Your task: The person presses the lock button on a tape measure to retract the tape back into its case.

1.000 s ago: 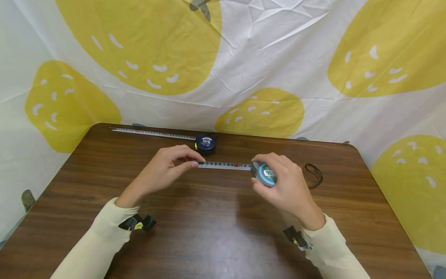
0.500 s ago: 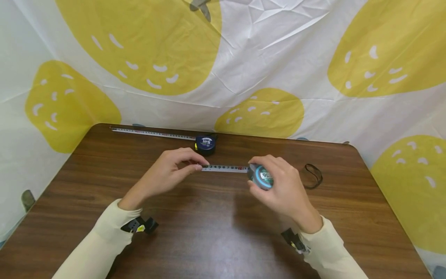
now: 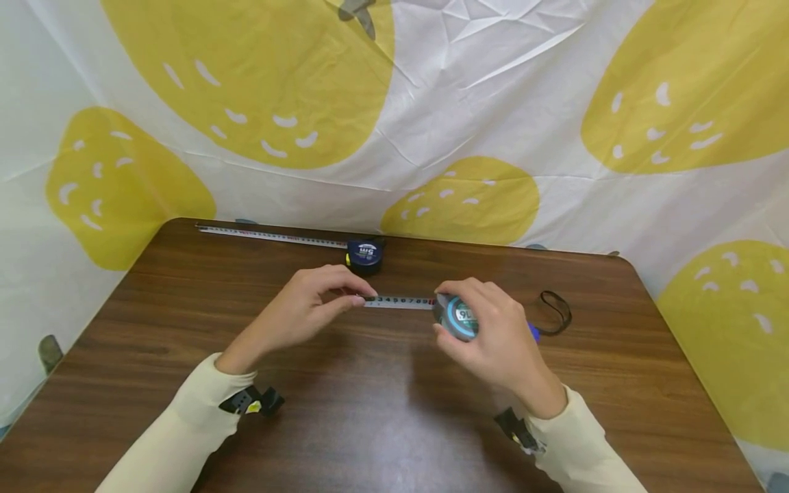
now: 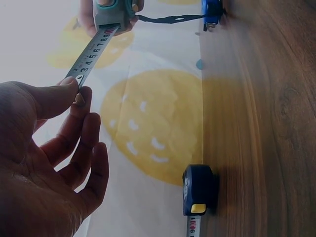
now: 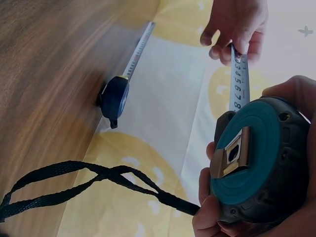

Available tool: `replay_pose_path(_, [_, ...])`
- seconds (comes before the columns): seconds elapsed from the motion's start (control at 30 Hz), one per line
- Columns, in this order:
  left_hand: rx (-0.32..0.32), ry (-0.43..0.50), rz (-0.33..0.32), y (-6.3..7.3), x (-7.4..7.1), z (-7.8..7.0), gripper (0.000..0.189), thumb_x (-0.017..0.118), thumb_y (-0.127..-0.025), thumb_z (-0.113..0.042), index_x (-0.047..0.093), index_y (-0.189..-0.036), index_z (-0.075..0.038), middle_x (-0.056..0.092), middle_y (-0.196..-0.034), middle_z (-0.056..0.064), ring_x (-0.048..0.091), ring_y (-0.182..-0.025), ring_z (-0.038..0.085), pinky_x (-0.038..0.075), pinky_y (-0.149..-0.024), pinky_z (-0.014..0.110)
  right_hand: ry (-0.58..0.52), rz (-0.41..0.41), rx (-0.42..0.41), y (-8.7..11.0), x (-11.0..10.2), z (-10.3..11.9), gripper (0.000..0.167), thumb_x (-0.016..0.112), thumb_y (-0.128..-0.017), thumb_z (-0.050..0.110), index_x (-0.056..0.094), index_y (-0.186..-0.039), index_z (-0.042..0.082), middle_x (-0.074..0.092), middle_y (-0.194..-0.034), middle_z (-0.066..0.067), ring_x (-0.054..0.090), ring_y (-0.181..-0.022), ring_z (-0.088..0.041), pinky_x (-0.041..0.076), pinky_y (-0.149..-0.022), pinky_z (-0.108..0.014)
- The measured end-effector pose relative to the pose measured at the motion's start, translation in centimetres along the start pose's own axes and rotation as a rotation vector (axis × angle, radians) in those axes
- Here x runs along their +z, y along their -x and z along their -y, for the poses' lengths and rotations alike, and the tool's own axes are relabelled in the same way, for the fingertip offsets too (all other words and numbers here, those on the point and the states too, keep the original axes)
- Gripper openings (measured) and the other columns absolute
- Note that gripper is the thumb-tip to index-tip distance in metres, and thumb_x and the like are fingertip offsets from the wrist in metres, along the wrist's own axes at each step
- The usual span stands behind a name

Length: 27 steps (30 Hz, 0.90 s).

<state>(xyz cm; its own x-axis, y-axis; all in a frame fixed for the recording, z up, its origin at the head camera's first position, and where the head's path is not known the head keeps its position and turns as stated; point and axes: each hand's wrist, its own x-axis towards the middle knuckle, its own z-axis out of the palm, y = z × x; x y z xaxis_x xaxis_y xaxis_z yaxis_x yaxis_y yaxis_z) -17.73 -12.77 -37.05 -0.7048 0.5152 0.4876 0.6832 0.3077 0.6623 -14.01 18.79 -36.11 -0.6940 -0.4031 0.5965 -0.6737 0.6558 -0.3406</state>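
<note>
Head view: grey-and-teal tape measure (image 3: 456, 319), above the table (image 3: 370, 418), is gripped by the right hand (image 3: 496, 335); left hand (image 3: 298, 305) pinches its blade (image 3: 403, 302) end. Apparent step: controlling the exposed blade; the next move likely calls for a steady pinch. Blue tape measure (image 3: 365, 255) (its strip (image 3: 271, 236) also out) lies beyond.
</note>
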Motion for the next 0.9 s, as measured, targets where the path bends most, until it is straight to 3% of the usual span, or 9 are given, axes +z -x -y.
replay_pose_path(0.33, [-0.011,0.006,-0.008,0.02,0.24,-0.18,0.017,0.078,-0.102,-0.003,0.083,-0.115,-0.013,0.078,-0.108,-0.006,0.069,-0.096,0.014,0.058,-0.085,0.044,-0.007,0.004,0.000,0.07,0.19,0.18,0.041,0.082,-0.084,0.026,0.075,-0.121,0.011,0.073,-0.104,0.005,0.061,-0.082,-0.014,0.052,-0.064,-0.036])
replay_pose_path(0.6, [-0.018,0.014,-0.003,-0.09,0.45,-0.28,0.018,0.080,-0.101,-0.003,0.083,-0.115,-0.013,0.077,-0.108,-0.007,0.070,-0.097,0.012,0.059,-0.088,0.034,-0.015,0.020,0.021,-0.01,0.37,0.45,0.041,0.083,-0.085,0.027,0.074,-0.122,0.012,0.072,-0.104,0.006,0.061,-0.084,-0.014,0.051,-0.065,-0.036])
replay_pose_path(0.9, [-0.042,0.025,0.005,-0.15,0.86,-0.38,0.018,0.080,-0.101,-0.005,0.081,-0.119,-0.008,0.077,-0.109,-0.003,0.071,-0.097,0.013,0.062,-0.087,0.036,-0.028,0.029,0.028,0.09,0.75,0.66,0.042,0.084,-0.085,0.028,0.074,-0.123,0.012,0.073,-0.106,0.006,0.062,-0.086,-0.015,0.053,-0.066,-0.036])
